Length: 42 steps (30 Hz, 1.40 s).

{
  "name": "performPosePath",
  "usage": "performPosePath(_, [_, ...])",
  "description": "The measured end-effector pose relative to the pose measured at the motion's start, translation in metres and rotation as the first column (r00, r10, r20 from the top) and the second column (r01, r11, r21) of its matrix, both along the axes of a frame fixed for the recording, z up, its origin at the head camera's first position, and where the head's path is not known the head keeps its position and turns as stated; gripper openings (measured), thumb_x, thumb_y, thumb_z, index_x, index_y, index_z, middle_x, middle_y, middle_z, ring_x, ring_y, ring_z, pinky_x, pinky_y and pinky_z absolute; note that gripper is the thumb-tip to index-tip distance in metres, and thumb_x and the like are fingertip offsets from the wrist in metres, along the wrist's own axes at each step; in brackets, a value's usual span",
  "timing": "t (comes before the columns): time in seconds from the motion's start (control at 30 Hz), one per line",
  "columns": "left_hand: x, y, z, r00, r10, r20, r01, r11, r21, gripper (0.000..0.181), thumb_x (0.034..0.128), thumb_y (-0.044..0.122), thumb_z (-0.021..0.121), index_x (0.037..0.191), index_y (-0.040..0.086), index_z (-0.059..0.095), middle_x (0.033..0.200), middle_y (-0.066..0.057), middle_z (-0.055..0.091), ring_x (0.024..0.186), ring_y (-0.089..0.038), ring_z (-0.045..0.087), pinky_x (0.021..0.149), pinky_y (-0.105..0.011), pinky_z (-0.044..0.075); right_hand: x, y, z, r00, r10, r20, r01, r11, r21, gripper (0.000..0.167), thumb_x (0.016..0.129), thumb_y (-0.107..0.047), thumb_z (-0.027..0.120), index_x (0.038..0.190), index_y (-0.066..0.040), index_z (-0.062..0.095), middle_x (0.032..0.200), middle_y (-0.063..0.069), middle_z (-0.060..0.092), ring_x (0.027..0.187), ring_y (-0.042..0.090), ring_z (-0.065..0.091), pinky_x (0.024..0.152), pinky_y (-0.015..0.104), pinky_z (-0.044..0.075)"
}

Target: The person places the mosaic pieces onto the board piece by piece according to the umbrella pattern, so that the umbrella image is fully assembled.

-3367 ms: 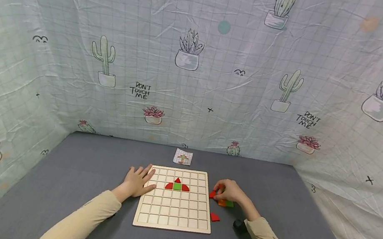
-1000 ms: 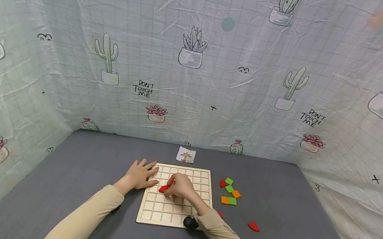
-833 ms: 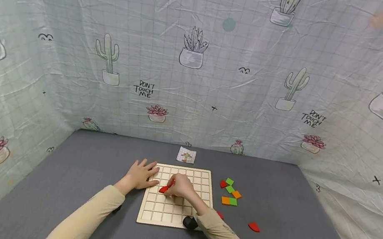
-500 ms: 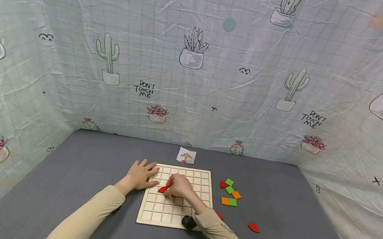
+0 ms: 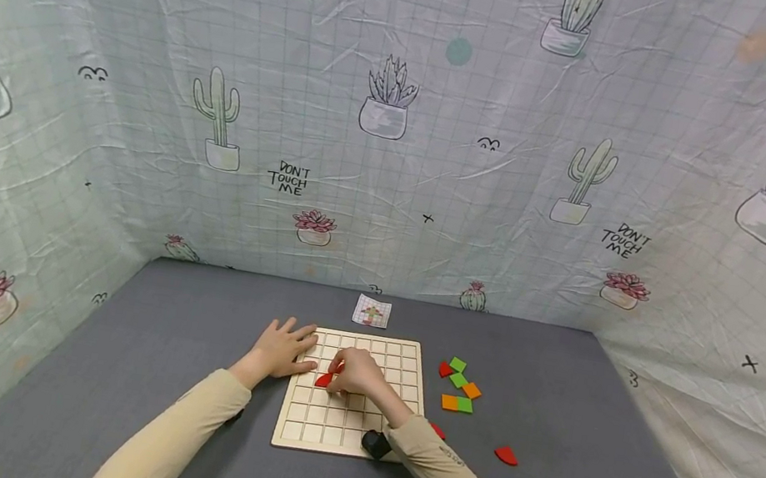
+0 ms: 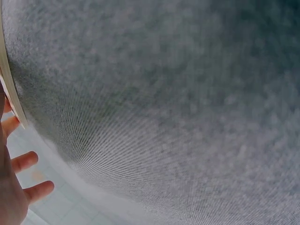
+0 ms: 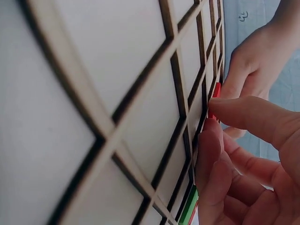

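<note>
A pale wooden grid board point(image 5: 349, 441) lies on the grey table. My left hand point(image 5: 276, 350) rests on its left edge with fingers spread. My right hand point(image 5: 358, 374) is over the board's left-middle cells. Between its thumb and fingertips it pinches a red quarter-circle tile point(image 5: 324, 380), seen edge-on as a red tile point(image 7: 216, 89) in the right wrist view. A green tile point(image 7: 189, 206) sits in the grid below those fingers in that view. My right hand hides most of the tiles set in the board. The left wrist view shows mainly table cloth and left fingers point(image 6: 40, 191).
Right of the board lie loose green tiles point(image 5: 457, 365), orange tiles point(image 5: 472, 391) and a red tile point(image 5: 446, 370). A red quarter-circle point(image 5: 506, 455) lies farther right; another red tile point(image 5: 438, 431) is partly behind the right sleeve. A printed pattern card point(image 5: 372, 312) lies behind the board.
Since the earliest frame, my right hand has moved left from the loose tiles onto the board with the red tile. Over the last second it has barely shifted. The left hand stays put.
</note>
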<state>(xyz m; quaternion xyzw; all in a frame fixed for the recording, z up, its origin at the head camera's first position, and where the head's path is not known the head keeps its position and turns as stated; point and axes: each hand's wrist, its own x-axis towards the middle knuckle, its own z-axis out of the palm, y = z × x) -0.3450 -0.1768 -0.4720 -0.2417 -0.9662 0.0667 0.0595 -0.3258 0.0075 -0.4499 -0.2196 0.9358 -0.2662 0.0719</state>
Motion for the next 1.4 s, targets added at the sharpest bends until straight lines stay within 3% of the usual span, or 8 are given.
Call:
performPosePath(0.27, [-0.001,0.0,-0.003,1.0,0.02,-0.015,-0.021,0.998,-0.053,0.064,0.0846,0.059,0.041,0.133,0.017,0.043,0.139,-0.002,0.04,0.124,-0.034,0.038,0.094,-0.053,0.034,-0.004,0.013,0.001,0.998,0.044,0.039,-0.04,0.994,-0.1,0.018,0.068,-0.005,0.072,0.085,-0.005,0.066,0.065,0.002,0.063,0.049,0.006,0.052,0.048,0.02,0.042])
performPosePath(0.47, [-0.003,0.0,-0.006,0.999,0.032,-0.011,-0.033,0.996,-0.086,0.065,0.0844,0.062,0.037,0.136,0.022,0.038,0.141,0.0,0.037,0.125,-0.033,0.038,0.095,-0.052,0.034,-0.005,0.025,0.003,0.996,0.085,0.032,-0.079,0.983,-0.168,0.016,0.072,-0.004,0.07,0.087,-0.004,0.064,0.063,0.005,0.065,0.054,0.019,0.063,0.046,0.02,0.045])
performPosePath(0.67, [-0.003,0.001,-0.001,1.0,-0.003,0.023,0.004,0.998,-0.062,0.06,0.0857,0.059,0.038,0.136,0.027,0.038,0.141,-0.004,0.038,0.125,-0.035,0.037,0.095,-0.054,0.032,-0.003,0.041,0.007,0.993,0.107,-0.047,-0.113,0.982,-0.149,0.017,0.073,-0.008,0.069,0.09,-0.004,0.064,0.065,0.003,0.064,0.051,0.012,0.059,0.048,0.019,0.042])
performPosePath(0.87, [0.0,0.001,0.004,0.999,-0.017,0.036,0.02,0.996,-0.083,0.06,0.0856,0.06,0.039,0.137,0.028,0.037,0.141,-0.005,0.038,0.125,-0.035,0.037,0.096,-0.055,0.031,0.0,0.068,0.009,0.986,0.159,-0.052,-0.165,0.973,-0.159,0.019,0.077,-0.01,0.067,0.094,-0.004,0.064,0.07,0.004,0.065,0.055,0.007,0.057,0.051,0.02,0.044])
performPosePath(1.2, [0.002,0.0,0.005,0.997,-0.002,0.083,0.006,0.999,-0.053,0.061,0.0862,0.059,0.038,0.139,0.027,0.033,0.144,-0.005,0.034,0.126,-0.038,0.035,0.097,-0.056,0.029,0.01,0.121,0.011,0.977,0.192,-0.091,-0.203,0.97,-0.135,0.017,0.08,-0.009,0.063,0.095,-0.002,0.064,0.074,0.007,0.065,0.063,0.012,0.058,0.058,0.02,0.047])
performPosePath(1.37, [0.001,-0.001,0.003,0.993,0.008,0.12,-0.006,1.0,-0.022,0.064,0.0853,0.062,0.035,0.14,0.029,0.029,0.146,-0.004,0.03,0.128,-0.039,0.032,0.099,-0.058,0.026,0.015,0.15,0.006,0.981,0.177,-0.082,-0.187,0.971,-0.148,0.017,0.081,-0.008,0.063,0.096,0.001,0.063,0.072,0.007,0.062,0.061,0.011,0.057,0.059,0.019,0.046])
performPosePath(1.4, [-0.005,-0.005,-0.008,0.996,-0.013,0.092,0.013,1.0,0.001,0.065,0.0848,0.065,0.03,0.141,0.034,0.024,0.148,-0.002,0.025,0.128,-0.041,0.031,0.098,-0.06,0.025,0.016,0.156,0.005,0.982,0.169,-0.08,-0.179,0.973,-0.146,0.017,0.081,-0.009,0.063,0.096,0.0,0.064,0.072,0.006,0.062,0.061,0.01,0.057,0.059,0.019,0.046])
